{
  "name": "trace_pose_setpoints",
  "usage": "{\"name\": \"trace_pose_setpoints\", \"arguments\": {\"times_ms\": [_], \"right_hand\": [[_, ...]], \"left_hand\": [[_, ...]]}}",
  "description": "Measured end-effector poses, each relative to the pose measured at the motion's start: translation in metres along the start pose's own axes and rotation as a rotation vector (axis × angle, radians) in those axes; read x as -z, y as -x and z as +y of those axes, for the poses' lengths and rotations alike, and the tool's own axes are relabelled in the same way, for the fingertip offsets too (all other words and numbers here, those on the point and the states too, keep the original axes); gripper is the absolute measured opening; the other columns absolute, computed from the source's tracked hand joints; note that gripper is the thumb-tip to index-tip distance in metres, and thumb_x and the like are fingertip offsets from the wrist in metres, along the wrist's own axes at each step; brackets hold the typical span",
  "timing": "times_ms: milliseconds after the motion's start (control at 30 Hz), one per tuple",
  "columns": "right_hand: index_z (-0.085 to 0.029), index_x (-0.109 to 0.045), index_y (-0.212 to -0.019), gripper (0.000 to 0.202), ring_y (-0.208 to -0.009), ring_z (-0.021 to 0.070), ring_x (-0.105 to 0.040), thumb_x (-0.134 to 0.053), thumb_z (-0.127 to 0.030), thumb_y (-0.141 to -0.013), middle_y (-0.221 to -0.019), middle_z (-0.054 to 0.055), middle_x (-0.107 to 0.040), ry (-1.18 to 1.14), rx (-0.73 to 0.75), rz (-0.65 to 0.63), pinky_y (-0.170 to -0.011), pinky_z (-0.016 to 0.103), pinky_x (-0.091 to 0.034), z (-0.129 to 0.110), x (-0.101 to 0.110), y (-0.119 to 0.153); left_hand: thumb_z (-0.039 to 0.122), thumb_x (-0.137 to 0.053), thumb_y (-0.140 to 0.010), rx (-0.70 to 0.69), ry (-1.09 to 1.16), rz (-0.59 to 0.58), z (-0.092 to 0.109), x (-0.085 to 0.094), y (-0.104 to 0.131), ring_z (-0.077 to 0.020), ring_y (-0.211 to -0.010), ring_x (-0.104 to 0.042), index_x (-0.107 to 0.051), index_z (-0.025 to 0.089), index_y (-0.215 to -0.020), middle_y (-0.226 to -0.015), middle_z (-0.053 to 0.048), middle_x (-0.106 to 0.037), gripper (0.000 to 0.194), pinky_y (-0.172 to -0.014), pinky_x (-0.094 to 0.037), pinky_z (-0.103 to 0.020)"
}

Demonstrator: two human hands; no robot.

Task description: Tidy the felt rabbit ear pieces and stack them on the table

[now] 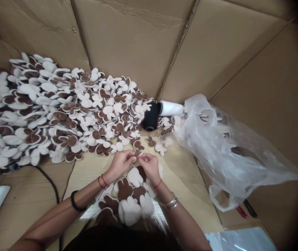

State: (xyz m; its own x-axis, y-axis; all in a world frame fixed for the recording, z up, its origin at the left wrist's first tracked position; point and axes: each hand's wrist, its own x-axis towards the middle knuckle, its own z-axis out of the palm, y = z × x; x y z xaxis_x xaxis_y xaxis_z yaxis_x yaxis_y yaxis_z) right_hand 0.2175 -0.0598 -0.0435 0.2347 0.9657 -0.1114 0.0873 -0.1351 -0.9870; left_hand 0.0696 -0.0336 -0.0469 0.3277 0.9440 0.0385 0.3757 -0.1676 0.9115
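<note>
Both hands meet over the middle of the yellowish board (182,174). My left hand (122,163) pinches the left side of a small brown and white bunny-shaped piece (138,152). On the right edge of that same piece, the fingers of my right hand (150,165) are pressed together. Below the hands, between my forearms, lie several larger bunny-shaped pieces, among them a white one (130,210) and a brown one (124,188). A big heap of small brown and white bunny pieces (68,111) rises behind and to the left.
Cardboard walls (133,38) surround the work area. A black thread cone (150,116) and a white cone (171,108) stand behind the hands. To the right spreads a clear plastic bag (203,139), with red and black handles (241,211) below it. A black cable (50,179) runs at left.
</note>
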Motion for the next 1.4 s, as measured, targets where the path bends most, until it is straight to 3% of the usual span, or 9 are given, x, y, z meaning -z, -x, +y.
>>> {"name": "trace_pose_setpoints", "arguments": {"times_ms": [300,533,767,967,1100,1200,1267,1333,1400], "right_hand": [[-0.016,-0.059,-0.054,0.014,-0.043,0.0067,-0.031,-0.065,-0.027,-0.06,-0.043,-0.006,-0.043,-0.07,-0.025,-0.038,-0.044,0.02,-0.025,-0.007,0.001,0.002],[-0.017,-0.055,-0.053,0.016,-0.045,0.007,-0.038,-0.067,-0.026,-0.058,-0.048,-0.004,-0.051,-0.136,-0.016,-0.059,-0.046,0.02,-0.03,-0.007,0.001,0.003],[-0.016,-0.06,-0.057,0.017,-0.044,0.0078,-0.038,-0.067,-0.029,-0.065,-0.046,-0.004,-0.049,-0.061,0.027,-0.096,-0.046,0.021,-0.032,-0.007,0.0,0.005],[-0.016,-0.066,-0.066,0.018,-0.059,0.0122,-0.054,-0.064,-0.032,-0.072,-0.064,0.002,-0.065,-0.149,0.023,-0.272,-0.058,0.023,-0.041,-0.018,0.005,0.004],[-0.016,-0.066,-0.063,0.018,-0.053,0.0097,-0.047,-0.063,-0.029,-0.074,-0.057,-0.001,-0.059,-0.132,-0.027,-0.427,-0.051,0.02,-0.035,-0.019,0.016,-0.001],[-0.015,-0.062,-0.06,0.017,-0.05,0.0083,-0.042,-0.061,-0.026,-0.073,-0.053,-0.003,-0.053,-0.1,-0.052,-0.475,-0.048,0.02,-0.03,-0.017,0.022,-0.005],[-0.015,-0.058,-0.059,0.018,-0.05,0.0081,-0.04,-0.059,-0.026,-0.073,-0.054,-0.003,-0.051,-0.068,-0.022,-0.426,-0.048,0.02,-0.028,-0.017,0.023,-0.005],[-0.016,-0.054,-0.06,0.019,-0.049,0.008,-0.038,-0.056,-0.026,-0.076,-0.053,-0.004,-0.046,0.03,0.06,-0.379,-0.048,0.02,-0.026,-0.021,0.022,-0.001],[-0.016,-0.051,-0.059,0.021,-0.049,0.0083,-0.036,-0.053,-0.025,-0.078,-0.051,-0.004,-0.042,0.204,0.199,-0.38,-0.049,0.021,-0.025,-0.025,0.018,0.005]], "left_hand": [[0.027,-0.06,-0.078,-0.021,0.128,-0.059,0.01,0.005,0.0,-0.0153,-0.069,-0.062,-0.066,0.014,-0.084,-0.079,-0.004,-0.069,0.016,-0.063,-0.048,-0.025],[0.033,-0.06,-0.08,-0.01,0.179,-0.102,0.007,0.006,-0.001,-0.0124,-0.064,-0.057,-0.065,0.013,-0.081,-0.074,-0.003,-0.065,0.021,-0.06,-0.045,-0.023],[0.032,-0.061,-0.077,0.135,0.364,-0.088,0.008,0.002,-0.003,-0.009,-0.054,-0.049,-0.061,0.012,-0.074,-0.063,0.0,-0.058,0.02,-0.052,-0.038,-0.02],[0.03,-0.064,-0.074,0.26,0.682,-0.114,0.004,0.009,-0.009,-0.0073,-0.052,-0.048,-0.06,0.012,-0.069,-0.062,-0.001,-0.059,0.019,-0.048,-0.034,-0.018],[0.028,-0.068,-0.07,0.371,0.843,-0.165,0.009,0.021,-0.011,-0.008,-0.054,-0.05,-0.06,0.014,-0.068,-0.062,-0.001,-0.059,0.016,-0.048,-0.034,-0.019],[0.028,-0.065,-0.071,0.32,0.708,-0.378,0.017,0.025,-0.007,-0.0085,-0.051,-0.048,-0.063,0.014,-0.074,-0.062,-0.001,-0.06,0.015,-0.046,-0.031,-0.02],[0.026,-0.062,-0.073,0.204,0.451,-0.481,0.02,0.022,-0.003,-0.0091,-0.051,-0.047,-0.064,0.014,-0.074,-0.061,0.0,-0.059,0.012,-0.048,-0.03,-0.021],[0.021,-0.06,-0.072,0.054,0.134,-0.414,0.02,0.016,0.001,-0.0092,-0.052,-0.046,-0.061,0.014,-0.067,-0.056,0.002,-0.055,0.009,-0.05,-0.029,-0.022],[0.017,-0.057,-0.071,-0.052,-0.102,-0.257,0.017,0.008,0.002,-0.0091,-0.052,-0.044,-0.058,0.014,-0.062,-0.053,0.003,-0.051,0.01,-0.052,-0.028,-0.022]]}}
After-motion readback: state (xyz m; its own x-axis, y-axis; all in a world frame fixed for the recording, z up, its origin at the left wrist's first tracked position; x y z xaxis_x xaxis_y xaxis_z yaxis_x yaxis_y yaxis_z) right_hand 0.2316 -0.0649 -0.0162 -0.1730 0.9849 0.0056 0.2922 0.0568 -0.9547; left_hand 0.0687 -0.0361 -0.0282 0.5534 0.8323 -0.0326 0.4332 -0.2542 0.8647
